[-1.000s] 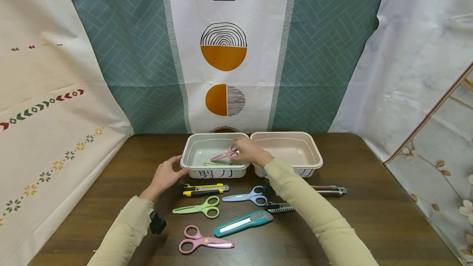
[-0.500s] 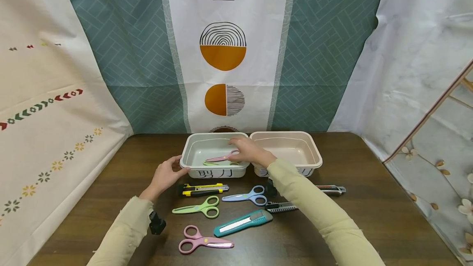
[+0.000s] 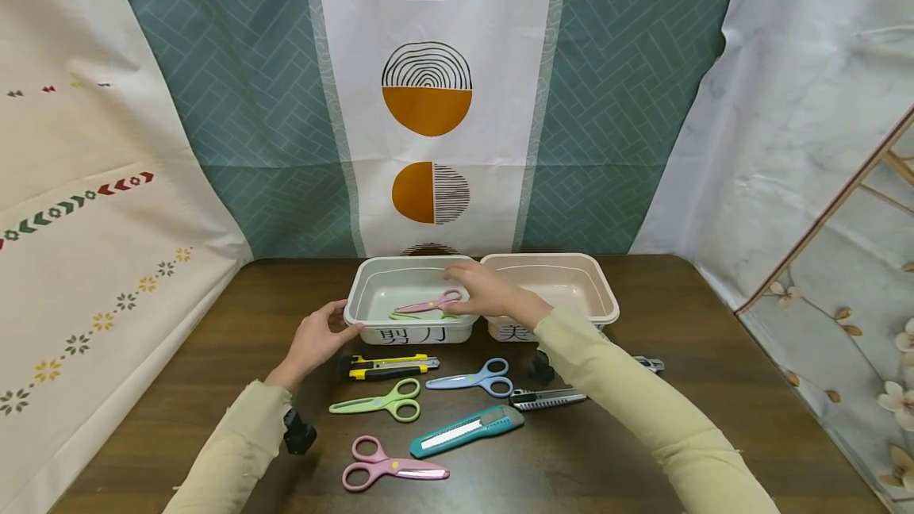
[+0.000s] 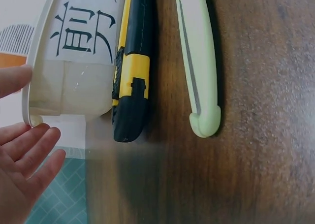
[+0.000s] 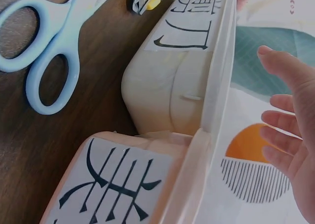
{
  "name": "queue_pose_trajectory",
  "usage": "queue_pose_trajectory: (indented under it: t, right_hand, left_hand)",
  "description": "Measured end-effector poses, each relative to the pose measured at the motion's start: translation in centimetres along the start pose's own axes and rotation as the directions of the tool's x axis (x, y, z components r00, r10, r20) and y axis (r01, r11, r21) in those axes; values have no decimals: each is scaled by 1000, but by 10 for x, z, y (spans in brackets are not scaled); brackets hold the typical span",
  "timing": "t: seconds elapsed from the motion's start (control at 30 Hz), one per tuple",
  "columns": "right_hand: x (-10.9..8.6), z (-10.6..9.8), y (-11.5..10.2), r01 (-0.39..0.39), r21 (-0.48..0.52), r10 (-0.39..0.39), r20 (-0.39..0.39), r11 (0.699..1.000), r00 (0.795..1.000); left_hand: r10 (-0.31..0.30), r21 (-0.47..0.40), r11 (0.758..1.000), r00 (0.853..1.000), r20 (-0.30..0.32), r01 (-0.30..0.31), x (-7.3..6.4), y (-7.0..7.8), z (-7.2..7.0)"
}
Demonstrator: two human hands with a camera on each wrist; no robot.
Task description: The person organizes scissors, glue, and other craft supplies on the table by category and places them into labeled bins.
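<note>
At the front left corner of the whitish plastic bin point(image 3: 461, 331), my left hand point(image 3: 314, 342) grips the rim, thumb in front and fingers along the side. My right hand point(image 3: 494, 292) hovers over the bin's right half, thumb and fingers spread apart with nothing between them. Below its fingertips, pink scissors point(image 3: 424, 305) lie inside the bin, partly over a green thing point(image 3: 404, 316) that is mostly hidden. A label with dark characters point(image 4: 78, 32) covers the bin's front. To the right stands a pinkish bin point(image 3: 605, 292), partly behind my right forearm.
On the table in front lie a yellow-black utility knife point(image 3: 389, 367), blue scissors point(image 3: 471, 379), green scissors point(image 3: 378, 401), a teal utility knife point(image 3: 467, 431), pink scissors point(image 3: 393, 468) and a black-and-silver utility knife point(image 3: 546, 398). Another knife point(image 3: 650, 364) shows beyond my right sleeve.
My right hand has let go of the pink scissors, which now lie lower in the bin, and has drawn slightly to the right. The left hand keeps its place on the rim.
</note>
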State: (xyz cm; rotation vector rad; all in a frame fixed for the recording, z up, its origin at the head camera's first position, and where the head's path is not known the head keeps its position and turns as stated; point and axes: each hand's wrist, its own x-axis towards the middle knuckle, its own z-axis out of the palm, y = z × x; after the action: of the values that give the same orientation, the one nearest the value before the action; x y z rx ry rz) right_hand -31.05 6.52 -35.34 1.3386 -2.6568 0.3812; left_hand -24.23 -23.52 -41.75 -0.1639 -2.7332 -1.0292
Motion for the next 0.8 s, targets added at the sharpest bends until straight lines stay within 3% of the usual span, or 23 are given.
queue_pose_trajectory:
  t: [0.3, 0.6, 0.8]
  right_hand:
    - [-16, -8, -11, 93, -43, -93, 4, 995, 996]
    - [-40, -7, -22, 140, 30, -141, 25, 990, 990]
    - [-61, 0, -32, 175, 25, -176, 61, 984, 982]
  left_hand:
    - [-5, -19, 1000, 1000, -12, 5, -3, 1, 3]
    - [-2, -23, 1000, 1000, -22, 1, -4, -1, 6]
    - [-1, -27, 1000, 1000, -29, 1, -3, -2, 8]
